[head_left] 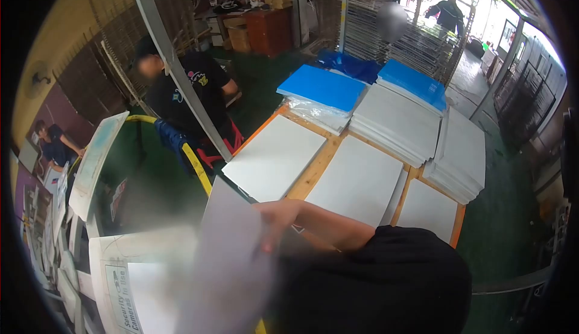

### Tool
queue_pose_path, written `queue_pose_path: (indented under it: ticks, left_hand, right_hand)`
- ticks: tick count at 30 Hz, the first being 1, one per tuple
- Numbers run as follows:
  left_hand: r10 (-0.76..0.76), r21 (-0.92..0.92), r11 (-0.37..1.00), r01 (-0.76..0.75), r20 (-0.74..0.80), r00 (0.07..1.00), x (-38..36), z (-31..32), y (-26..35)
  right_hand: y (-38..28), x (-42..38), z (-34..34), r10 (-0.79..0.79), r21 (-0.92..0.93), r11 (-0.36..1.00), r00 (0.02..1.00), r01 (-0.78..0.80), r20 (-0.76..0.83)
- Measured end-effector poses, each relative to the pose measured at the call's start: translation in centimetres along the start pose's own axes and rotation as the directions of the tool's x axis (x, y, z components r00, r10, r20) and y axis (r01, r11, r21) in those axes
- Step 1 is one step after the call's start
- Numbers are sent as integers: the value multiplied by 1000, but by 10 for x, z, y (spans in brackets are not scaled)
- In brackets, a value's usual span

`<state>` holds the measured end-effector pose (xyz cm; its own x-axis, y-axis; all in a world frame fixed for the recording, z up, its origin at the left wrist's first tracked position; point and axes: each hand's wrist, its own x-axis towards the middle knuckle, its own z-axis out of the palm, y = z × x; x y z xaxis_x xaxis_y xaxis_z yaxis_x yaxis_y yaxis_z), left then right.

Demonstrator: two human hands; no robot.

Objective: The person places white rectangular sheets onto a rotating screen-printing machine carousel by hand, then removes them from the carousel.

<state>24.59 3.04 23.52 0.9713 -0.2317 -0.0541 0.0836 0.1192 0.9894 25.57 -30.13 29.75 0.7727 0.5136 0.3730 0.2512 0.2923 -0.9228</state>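
Sheet held up, blurred; its edge seems pinched by right hand, thumb against fingers. Left hand out of frame, finger state can't be told. Sheet is seen between white stacks on bench and panel lettered "Security Cameras". Step judged as sheet transfer; firm edge grip and panel clearance seem called for.

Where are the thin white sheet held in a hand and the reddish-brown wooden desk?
Thin white sheet (226, 255): head view, its blurred middle.
Reddish-brown wooden desk (269, 35): head view, its front panel.
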Motion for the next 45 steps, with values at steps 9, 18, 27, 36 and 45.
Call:
queue_pose_path:
  ticks: [9,18,27,36,45]
  left_hand:
    - [-9,3,1000,9,-80,997,-15,-20,0]
    - [20,-86,995,-51,-332,943,-93,-58,5]
    - [24,-91,993,-82,-513,858,-130,-69,5]
    - [26,-99,991,-90,-519,855,-106,-71,1]
    - [32,-130,986,-106,-477,878,-98,-71,-1]
  right_hand:
    - [-1,2,-3,258,-33,962,943,-270,-210]
    - [90,11,-23,54,369,926,996,-77,72]
    - [92,49,-8,157,325,934,988,-146,-6]
    - [133,45,-41,-53,474,872,942,-118,331]
    - [109,56,-27,205,300,945,950,-129,-237]
